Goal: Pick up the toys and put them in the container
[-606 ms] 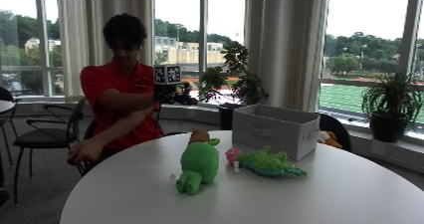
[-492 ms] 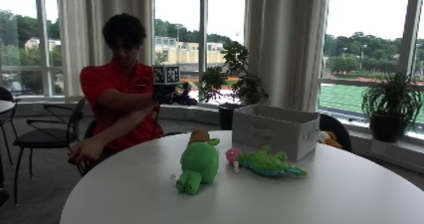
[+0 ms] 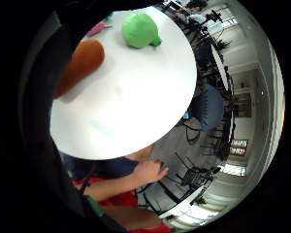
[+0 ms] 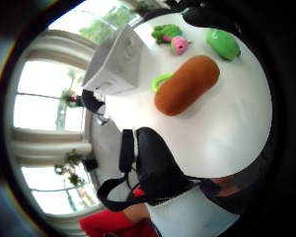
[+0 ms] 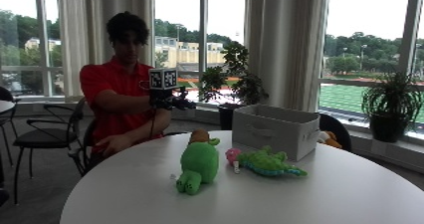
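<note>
Hand (image 5: 173, 100) raised above table edge, toys (image 5: 199, 165) well apart

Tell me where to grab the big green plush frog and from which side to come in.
Take the green frog round its rounded body, coming down from above on the person's side. It lies stretched out on the table, feet toward the camera, with bare table on its open side and the green lizard toy on the other. The gloved right hand is raised above the table edge, holding nothing.
</note>
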Tool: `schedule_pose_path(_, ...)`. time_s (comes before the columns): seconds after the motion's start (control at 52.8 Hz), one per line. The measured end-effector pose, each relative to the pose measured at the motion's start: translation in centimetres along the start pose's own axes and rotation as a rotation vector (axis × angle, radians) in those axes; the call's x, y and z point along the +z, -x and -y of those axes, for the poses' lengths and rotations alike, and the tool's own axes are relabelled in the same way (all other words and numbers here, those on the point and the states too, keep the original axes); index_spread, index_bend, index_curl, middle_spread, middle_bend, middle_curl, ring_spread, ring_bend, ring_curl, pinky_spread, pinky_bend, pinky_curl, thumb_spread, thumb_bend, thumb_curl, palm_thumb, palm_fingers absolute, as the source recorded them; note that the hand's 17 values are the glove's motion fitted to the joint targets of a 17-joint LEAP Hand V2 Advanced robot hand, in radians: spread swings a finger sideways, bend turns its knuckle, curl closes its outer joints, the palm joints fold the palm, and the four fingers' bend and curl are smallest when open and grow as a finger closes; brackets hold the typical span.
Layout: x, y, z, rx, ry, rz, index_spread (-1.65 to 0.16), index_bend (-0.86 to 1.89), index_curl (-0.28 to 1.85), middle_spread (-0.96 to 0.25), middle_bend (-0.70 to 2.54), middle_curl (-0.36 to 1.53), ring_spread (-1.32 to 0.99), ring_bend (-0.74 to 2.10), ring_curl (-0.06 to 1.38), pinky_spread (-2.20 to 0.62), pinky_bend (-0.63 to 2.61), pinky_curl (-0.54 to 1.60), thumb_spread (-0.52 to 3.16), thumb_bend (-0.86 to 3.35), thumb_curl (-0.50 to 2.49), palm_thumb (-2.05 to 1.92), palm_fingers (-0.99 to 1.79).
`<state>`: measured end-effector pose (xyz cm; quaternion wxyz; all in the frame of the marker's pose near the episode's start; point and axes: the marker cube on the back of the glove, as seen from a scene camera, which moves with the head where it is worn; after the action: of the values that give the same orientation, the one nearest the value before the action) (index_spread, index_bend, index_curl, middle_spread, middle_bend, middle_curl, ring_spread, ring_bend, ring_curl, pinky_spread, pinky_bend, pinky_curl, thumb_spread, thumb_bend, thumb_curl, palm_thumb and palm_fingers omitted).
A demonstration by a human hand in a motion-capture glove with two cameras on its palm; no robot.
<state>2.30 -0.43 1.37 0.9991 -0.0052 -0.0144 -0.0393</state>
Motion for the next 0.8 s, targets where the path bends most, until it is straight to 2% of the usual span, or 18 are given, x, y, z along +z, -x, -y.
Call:
schedule_pose_path(0.246, 3.7, -2.0, 4.7, -0.109, 0.022, 0.007, -0.39, 0.21, 0.29, -0.15, 0.18, 0.26, -0.18, 0.19, 0.16, 0.03, 0.44, 0.27, 1.06, -0.07, 0.2, -0.09, -0.02)
schedule_pose_path(0.36, 6.2, -1.7, 6.3, -0.219, -0.035, 0.069, -0.39, 0.18, 0.3, -0.15, 0.18, 0.27, -0.18, 0.19, 0.18, 0.03, 0.45, 0.28, 1.03, -0.08, 0.21, -0.09, -0.05)
schedule_pose_path(0.53, 8.4, -0.8, 9.4, -0.322, -0.04, -0.077, -0.39, 0.17, 0.3, -0.15, 0.18, 0.28, -0.19, 0.19, 0.19, 0.03, 0.48, 0.31, 0.99, -0.08, 0.21, -0.1, -0.05)
schedule_pose_path(0.625, 8.9, 1.1, 9.3, -0.366, -0.004, -0.093, -0.39, 0.17, 0.3, -0.16, 0.18, 0.29, -0.2, 0.19, 0.2, 0.03, 0.48, 0.31, 0.95, -0.09, 0.21, -0.11, -0.05)
schedule_pose_path(0.739, 9.2, 1.4, 10.4, -0.386, -0.089, -0.086, -0.39, 0.14, 0.29, -0.16, 0.18, 0.3, -0.2, 0.19, 0.21, 0.03, 0.49, 0.32, 0.88, -0.11, 0.21, -0.13, -0.07)
schedule_pose_path(0.795, 9.0, -0.5, 13.0, -0.354, -0.173, -0.142, -0.39, 0.13, 0.28, -0.16, 0.19, 0.3, -0.2, 0.19, 0.22, 0.03, 0.49, 0.33, 0.86, -0.11, 0.2, -0.15, -0.09)
